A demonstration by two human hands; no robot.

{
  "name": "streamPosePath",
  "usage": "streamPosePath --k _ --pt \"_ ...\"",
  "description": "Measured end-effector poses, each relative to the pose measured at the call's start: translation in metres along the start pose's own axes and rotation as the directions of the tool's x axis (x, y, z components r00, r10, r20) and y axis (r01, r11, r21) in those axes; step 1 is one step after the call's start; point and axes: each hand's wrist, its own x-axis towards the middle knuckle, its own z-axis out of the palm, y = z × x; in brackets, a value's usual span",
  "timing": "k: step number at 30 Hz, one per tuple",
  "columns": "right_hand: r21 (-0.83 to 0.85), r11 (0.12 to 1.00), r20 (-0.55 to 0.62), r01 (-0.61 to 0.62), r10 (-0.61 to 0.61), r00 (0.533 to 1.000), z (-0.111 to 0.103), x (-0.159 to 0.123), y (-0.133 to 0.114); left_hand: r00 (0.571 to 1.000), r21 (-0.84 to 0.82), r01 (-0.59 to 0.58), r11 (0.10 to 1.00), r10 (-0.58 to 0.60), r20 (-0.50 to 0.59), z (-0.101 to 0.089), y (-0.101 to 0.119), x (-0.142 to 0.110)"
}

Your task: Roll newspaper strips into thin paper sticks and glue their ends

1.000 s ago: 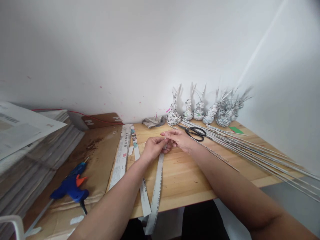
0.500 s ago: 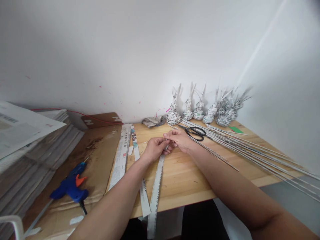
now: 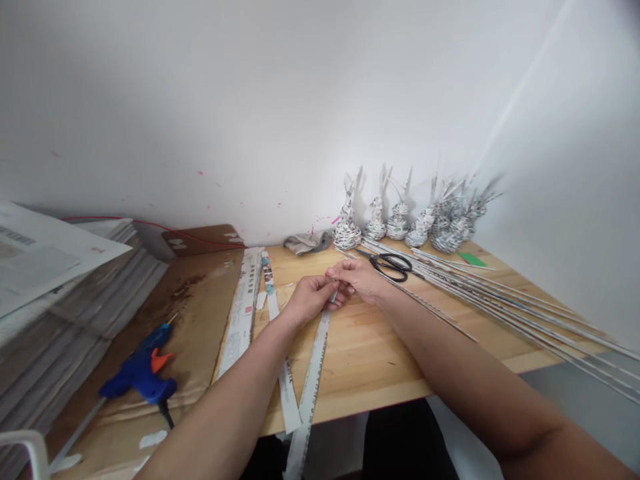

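A long newspaper strip (image 3: pixel 314 370) runs from my fingers down past the table's front edge. My left hand (image 3: pixel 314 297) is closed, its thumb and fingers pinching the upper end of the strip. Right against it, my right hand (image 3: pixel 354 277) pinches the same end from the other side. The exact fold or roll of the paper between the fingertips is mostly hidden. Left of the held strip, another paper strip (image 3: pixel 274 307) lies on the wooden table (image 3: pixel 370 360), beside a stack of newspaper strips (image 3: pixel 245 303).
Black-handled scissors (image 3: pixel 393 267) and several thin paper rods (image 3: pixel 480 300) lie on the right. Woven paper figures (image 3: pixel 347 230) line the wall near a grey cloth (image 3: pixel 306 243). A blue glue gun (image 3: pixel 140 370) rests on cardboard (image 3: pixel 195 333) beside a newspaper stack (image 3: pixel 100 300).
My hands have shifted slightly to the right, still pinching the strip's end. The strip's hanging lower end swings a little and reaches farther down at the bottom.
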Motion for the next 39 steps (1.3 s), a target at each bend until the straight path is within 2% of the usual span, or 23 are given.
streamPosePath --k 5,11,16,22,26,28,35,37,39 --pt "0.016 1.0 -0.058 0.012 -0.011 0.998 0.0021 0.0 0.0007 1.0 0.013 0.013 1.0 -0.014 0.02 0.003 0.0022 -0.0019" --pt "0.006 1.0 0.142 -0.012 0.011 0.99 -0.0052 -0.0015 -0.0028 1.0 -0.02 0.03 0.999 -0.03 0.007 0.0007 0.0077 -0.0042" --pt "0.026 1.0 0.06 -0.018 0.017 0.998 -0.0031 -0.0018 -0.0037 1.0 0.004 0.017 1.0 -0.017 0.005 0.001 0.0075 -0.005" --pt "0.073 0.997 0.014 0.007 -0.008 1.0 0.0017 -0.0012 -0.0012 1.0 -0.002 0.001 1.0 -0.001 0.023 0.0021 0.0056 -0.0039" --pt "0.043 0.999 0.118 -0.01 0.005 0.993 -0.0023 -0.002 -0.0023 1.0 -0.011 0.0 1.0 0.0 0.012 -0.0003 0.0055 -0.0034" --pt "0.029 0.999 0.134 -0.022 0.018 0.991 -0.0034 -0.0024 -0.0038 1.0 -0.012 0.003 1.0 -0.003 0.004 -0.0011 0.0051 -0.0033" --pt "0.065 0.998 -0.029 -0.004 0.006 1.0 0.0009 -0.0013 -0.0042 0.999 0.006 0.019 1.0 -0.019 0.038 -0.0011 0.0016 -0.0029" --pt "0.076 0.997 0.004 -0.005 0.005 1.0 -0.0004 -0.0012 -0.0033 0.999 0.005 0.026 1.0 -0.026 0.044 -0.0019 0.0013 -0.0028" --pt "0.067 0.998 0.091 -0.014 0.008 0.996 -0.0028 -0.0012 -0.0027 0.999 0.001 0.03 1.0 -0.03 0.036 -0.0028 0.0013 -0.0027"
